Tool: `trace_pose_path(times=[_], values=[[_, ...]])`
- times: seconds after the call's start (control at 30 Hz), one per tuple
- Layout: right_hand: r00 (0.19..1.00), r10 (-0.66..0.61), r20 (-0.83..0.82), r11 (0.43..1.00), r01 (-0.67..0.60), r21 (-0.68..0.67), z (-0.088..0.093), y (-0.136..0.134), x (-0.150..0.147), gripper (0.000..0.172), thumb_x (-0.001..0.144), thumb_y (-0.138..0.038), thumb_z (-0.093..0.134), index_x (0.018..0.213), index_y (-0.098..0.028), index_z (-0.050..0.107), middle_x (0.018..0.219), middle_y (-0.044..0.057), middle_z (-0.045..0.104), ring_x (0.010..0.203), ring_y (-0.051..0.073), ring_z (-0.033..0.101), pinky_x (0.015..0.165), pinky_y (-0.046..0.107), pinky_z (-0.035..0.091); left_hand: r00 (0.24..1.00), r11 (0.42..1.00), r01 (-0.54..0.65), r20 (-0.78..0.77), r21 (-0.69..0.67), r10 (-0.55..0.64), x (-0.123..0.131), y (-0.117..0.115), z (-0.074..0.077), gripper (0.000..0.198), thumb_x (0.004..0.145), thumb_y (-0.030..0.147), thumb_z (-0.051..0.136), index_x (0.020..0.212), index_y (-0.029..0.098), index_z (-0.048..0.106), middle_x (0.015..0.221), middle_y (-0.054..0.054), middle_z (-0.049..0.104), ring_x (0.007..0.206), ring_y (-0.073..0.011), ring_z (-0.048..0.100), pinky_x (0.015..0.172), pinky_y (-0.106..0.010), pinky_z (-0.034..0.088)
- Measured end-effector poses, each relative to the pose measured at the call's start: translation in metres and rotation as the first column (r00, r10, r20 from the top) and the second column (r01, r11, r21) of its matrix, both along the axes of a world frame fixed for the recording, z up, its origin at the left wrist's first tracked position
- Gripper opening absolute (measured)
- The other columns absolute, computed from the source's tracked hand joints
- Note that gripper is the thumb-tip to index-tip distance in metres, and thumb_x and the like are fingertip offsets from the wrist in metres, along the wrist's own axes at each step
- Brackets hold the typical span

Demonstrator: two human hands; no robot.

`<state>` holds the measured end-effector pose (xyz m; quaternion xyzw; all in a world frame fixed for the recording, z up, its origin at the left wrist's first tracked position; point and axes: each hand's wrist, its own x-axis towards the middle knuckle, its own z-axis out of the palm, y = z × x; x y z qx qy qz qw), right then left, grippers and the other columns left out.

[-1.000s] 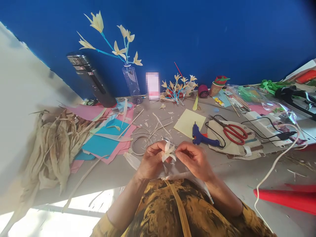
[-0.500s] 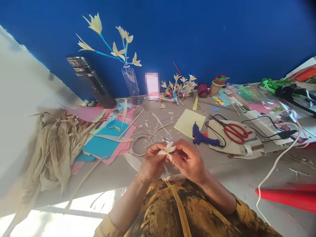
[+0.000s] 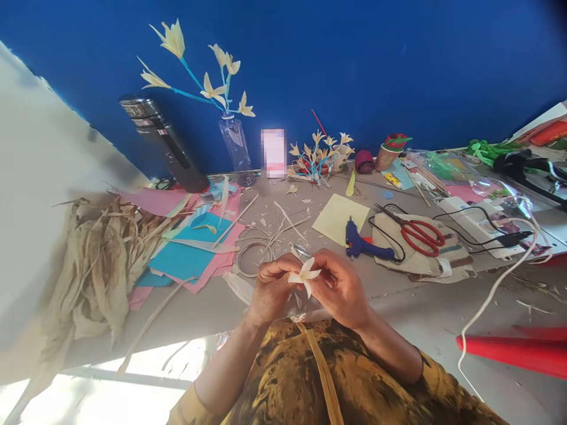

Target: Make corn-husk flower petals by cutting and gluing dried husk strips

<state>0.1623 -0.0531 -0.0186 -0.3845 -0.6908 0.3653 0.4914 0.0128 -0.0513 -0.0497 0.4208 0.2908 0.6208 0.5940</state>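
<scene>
Since a second ago the right hand (image 3: 341,286) has closed in against the left hand (image 3: 270,290), and the small cream husk flower with pointed petals (image 3: 305,275) has turned, one petal now pointing down. Both hands pinch the flower at its base with curled fingertips, the other fingers folded in. It is held above the grey table (image 3: 425,313), just left of the blue hot-glue gun (image 3: 365,247) and nearer the person. Right of the glue gun lie red-handled scissors (image 3: 419,235). Just beyond it is a pale yellow paper sheet (image 3: 339,217). Left of it lies turquoise card (image 3: 186,257), and far left a heap of dried husks (image 3: 100,260).
</scene>
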Motion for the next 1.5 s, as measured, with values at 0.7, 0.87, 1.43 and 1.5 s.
trace_pose_path(times=[0.7, 0.87, 1.43, 1.5], values=[[0.999, 0.026, -0.019, 0.998, -0.027, -0.049, -0.003, -0.002, 0.002, 0.012, 0.087, -0.029, 0.069, 0.084, -0.021, 0.061, 0.075, 0.0, 0.059, 0.057, 0.011, 0.045, 0.052, 0.024, 0.038, 0.993, 0.992, 0.118, -0.031, 0.034, -0.117, -0.005, -0.003, 0.0, 0.009, 0.081, 0.027, 0.076, 0.078, 0.018, 0.077, 0.074, -0.003, 0.062, 0.059, -0.0113, 0.055, 0.057, -0.026, 0.044], [1.0, 0.028, 0.0, 0.998, -0.028, -0.058, 0.0, 0.0, 0.012, 0.008, 0.089, -0.027, 0.065, 0.085, -0.021, 0.062, 0.075, 0.001, 0.061, 0.058, 0.012, 0.047, 0.052, 0.025, 0.039, 0.996, 0.996, 0.091, -0.017, -0.022, -0.091, -0.005, -0.004, 0.0, 0.011, 0.082, 0.028, 0.075, 0.079, 0.017, 0.073, 0.073, -0.001, 0.058, 0.058, -0.0096, 0.052, 0.058, -0.024, 0.04], [0.996, -0.004, -0.089, 0.973, -0.016, -0.229, 0.009, -0.006, 0.013, 0.026, 0.092, -0.035, 0.059, 0.073, -0.018, 0.063, 0.065, -0.001, 0.053, 0.058, 0.012, 0.043, 0.052, 0.024, 0.035, 0.985, 0.997, 0.082, -0.154, -0.005, -0.082, -0.007, -0.011, 0.006, 0.017, 0.084, 0.03, 0.072, 0.076, 0.015, 0.069, 0.07, -0.002, 0.056, 0.061, -0.0113, 0.049, 0.058, -0.025, 0.038], [0.996, -0.034, -0.084, 0.975, 0.015, -0.221, 0.01, -0.003, 0.018, 0.027, 0.093, -0.038, 0.059, 0.077, -0.017, 0.065, 0.067, 0.001, 0.058, 0.059, 0.013, 0.048, 0.053, 0.024, 0.038, 0.985, 0.999, 0.037, -0.17, -0.006, -0.037, -0.009, -0.009, 0.007, 0.016, 0.083, 0.029, 0.073, 0.076, 0.016, 0.07, 0.07, -0.002, 0.057, 0.062, -0.0125, 0.051, 0.058, -0.026, 0.04]])
